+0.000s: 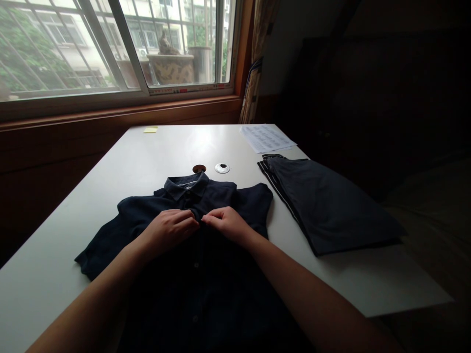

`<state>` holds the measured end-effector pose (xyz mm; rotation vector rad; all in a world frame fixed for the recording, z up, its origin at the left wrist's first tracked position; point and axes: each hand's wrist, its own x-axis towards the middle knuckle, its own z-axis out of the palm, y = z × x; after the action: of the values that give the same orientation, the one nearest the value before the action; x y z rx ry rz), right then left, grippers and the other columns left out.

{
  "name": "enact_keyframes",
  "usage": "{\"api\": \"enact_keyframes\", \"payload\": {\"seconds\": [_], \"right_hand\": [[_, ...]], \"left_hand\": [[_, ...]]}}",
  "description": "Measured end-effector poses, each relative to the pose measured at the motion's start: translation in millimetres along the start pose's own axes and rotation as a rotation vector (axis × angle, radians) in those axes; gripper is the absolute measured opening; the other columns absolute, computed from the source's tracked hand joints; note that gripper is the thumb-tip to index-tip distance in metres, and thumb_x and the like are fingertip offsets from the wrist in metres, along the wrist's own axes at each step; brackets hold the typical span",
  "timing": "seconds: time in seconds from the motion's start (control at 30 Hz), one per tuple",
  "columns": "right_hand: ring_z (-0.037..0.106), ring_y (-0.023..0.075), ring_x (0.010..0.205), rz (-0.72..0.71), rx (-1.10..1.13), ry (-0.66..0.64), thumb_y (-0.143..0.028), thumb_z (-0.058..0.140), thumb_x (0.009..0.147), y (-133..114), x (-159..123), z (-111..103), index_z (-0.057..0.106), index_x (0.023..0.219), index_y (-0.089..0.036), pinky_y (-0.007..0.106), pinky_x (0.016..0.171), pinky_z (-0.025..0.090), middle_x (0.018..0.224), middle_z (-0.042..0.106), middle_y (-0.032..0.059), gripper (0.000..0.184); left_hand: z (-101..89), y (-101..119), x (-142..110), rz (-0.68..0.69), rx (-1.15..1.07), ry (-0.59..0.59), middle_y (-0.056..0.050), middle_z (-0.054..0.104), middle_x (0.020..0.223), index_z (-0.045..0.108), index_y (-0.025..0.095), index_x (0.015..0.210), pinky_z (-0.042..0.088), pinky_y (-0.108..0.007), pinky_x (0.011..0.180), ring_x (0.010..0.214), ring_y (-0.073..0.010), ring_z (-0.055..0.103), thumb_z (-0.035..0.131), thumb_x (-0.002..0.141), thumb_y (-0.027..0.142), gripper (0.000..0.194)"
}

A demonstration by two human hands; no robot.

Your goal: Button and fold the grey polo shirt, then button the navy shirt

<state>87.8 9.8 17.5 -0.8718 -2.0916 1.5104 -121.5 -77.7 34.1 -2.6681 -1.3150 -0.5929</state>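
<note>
A dark navy collared shirt [221,274] lies front up on the white table, its collar [186,186] toward the window. Small pale buttons run down its middle; those below my hands look fastened or at least lined up. My left hand [172,225] is closed, its fingertips pinching the shirt's front edge just under the collar. Close beside it, my right hand [224,220] pinches the same front edge with thumb and forefinger. Whether a button sits between the fingertips is hidden.
On the right, folded dark garments [331,206] with striped edges reach over the edge of the white table [106,171]. Printed papers [267,138] lie at the far right corner. A yellow sticky note [150,130], a round cable hole [199,168] and its loose cap [222,168] are behind the collar.
</note>
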Motion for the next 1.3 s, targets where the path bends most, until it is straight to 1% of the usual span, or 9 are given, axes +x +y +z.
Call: {"api": "enact_keyframes", "payload": {"seconds": [0.13, 0.23, 0.33, 0.5, 0.63, 0.9, 1.0, 1.17, 1.3], "right_hand": [[0.059, 0.0144, 0.066, -0.011, 0.033, -0.009, -0.034, 0.061, 0.086, -0.4, -0.2, -0.3, 0.079, 0.081, -0.014, 0.024, 0.061, 0.041, 0.069, 0.07, 0.0008, 0.027], [0.063, 0.0165, 0.073, -0.026, 0.035, -0.019, -0.034, 0.062, 0.085, 0.9, 0.0, -0.5, 0.08, 0.086, -0.014, 0.025, 0.066, 0.044, 0.078, 0.075, 0.0032, 0.027], [0.066, 0.0185, 0.077, -0.029, 0.018, -0.034, -0.035, 0.062, 0.085, 2.7, 0.6, -0.9, 0.08, 0.09, -0.014, 0.026, 0.068, 0.045, 0.083, 0.076, 0.0045, 0.028], [0.068, 0.0204, 0.084, -0.017, 0.021, -0.043, -0.03, 0.063, 0.083, 1.0, 1.0, -2.5, 0.081, 0.095, -0.015, 0.027, 0.075, 0.048, 0.089, 0.078, 0.0049, 0.026], [0.068, 0.019, 0.081, -0.001, 0.014, -0.072, -0.026, 0.062, 0.082, -1.6, 0.4, -4.1, 0.081, 0.097, -0.016, 0.026, 0.073, 0.048, 0.086, 0.078, 0.0037, 0.026], [0.07, 0.0214, 0.091, -0.026, 0.057, -0.117, -0.028, 0.066, 0.081, -1.0, -1.9, -6.2, 0.08, 0.097, -0.016, 0.028, 0.081, 0.049, 0.093, 0.078, 0.0047, 0.024], [0.07, 0.0219, 0.092, -0.024, 0.079, -0.129, -0.03, 0.068, 0.081, -0.3, -2.0, -6.5, 0.08, 0.098, -0.016, 0.029, 0.083, 0.05, 0.094, 0.078, 0.0052, 0.025], [0.07, 0.0225, 0.094, -0.015, 0.094, -0.126, -0.031, 0.07, 0.081, 0.0, -1.2, -6.2, 0.08, 0.098, -0.017, 0.03, 0.085, 0.05, 0.095, 0.078, 0.0051, 0.025], [0.07, 0.0227, 0.094, 0.002, 0.103, -0.128, -0.032, 0.071, 0.08, 0.4, -0.7, -6.4, 0.08, 0.099, -0.016, 0.03, 0.084, 0.051, 0.095, 0.078, 0.0058, 0.027]], "left_hand": [[3.8, -2.0, -3.1, -0.062, 0.019, 0.0, -0.002, 0.069, 0.09, 0.063, 0.019, 0.099, 0.047, -0.026, 0.066, 0.071, -0.0144, 0.063, 0.055, 0.099, 0.031, 0.014], [5.3, -2.3, -4.5, -0.094, 0.014, 0.018, -0.003, 0.07, 0.094, 0.062, 0.019, 0.109, 0.048, -0.027, 0.067, 0.074, -0.0157, 0.065, 0.058, 0.098, 0.034, 0.019], [4.4, -1.7, -4.0, -0.086, 0.021, 0.013, -0.003, 0.071, 0.097, 0.062, 0.021, 0.116, 0.048, -0.027, 0.068, 0.076, -0.0159, 0.067, 0.057, 0.098, 0.034, 0.022], [0.8, -0.6, -2.1, -0.07, 0.036, -0.014, -0.002, 0.07, 0.093, 0.065, 0.021, 0.108, 0.048, -0.027, 0.067, 0.074, -0.0158, 0.066, 0.057, 0.098, 0.031, 0.016], [-0.4, -0.7, -1.4, -0.06, 0.029, -0.008, -0.002, 0.069, 0.088, 0.065, 0.019, 0.102, 0.048, -0.026, 0.066, 0.071, -0.0153, 0.064, 0.055, 0.099, 0.029, 0.014], [-2.3, -0.9, 0.4, -0.043, 0.013, -0.027, -0.002, 0.068, 0.084, 0.065, 0.018, 0.098, 0.047, -0.025, 0.063, 0.068, -0.0138, 0.062, 0.052, 0.1, 0.027, 0.016], [-2.2, -1.3, -1.1, -0.042, 0.018, -0.038, -0.003, 0.068, 0.089, 0.066, 0.018, 0.1, 0.048, -0.026, 0.065, 0.071, -0.0142, 0.064, 0.052, 0.101, 0.029, 0.018], [-0.4, -1.8, -3.0, -0.072, -0.036, -0.023, -0.006, 0.066, 0.109, 0.067, 0.02, 0.106, 0.052, -0.027, 0.075, 0.086, -0.0147, 0.068, 0.051, 0.102, 0.031, 0.019], [0.3, -1.4, -1.3, -0.107, -0.076, -0.055, -0.006, 0.066, 0.109, 0.065, 0.019, 0.107, 0.054, -0.026, 0.073, 0.087, -0.0153, 0.068, 0.052, 0.101, 0.031, 0.019]]}}
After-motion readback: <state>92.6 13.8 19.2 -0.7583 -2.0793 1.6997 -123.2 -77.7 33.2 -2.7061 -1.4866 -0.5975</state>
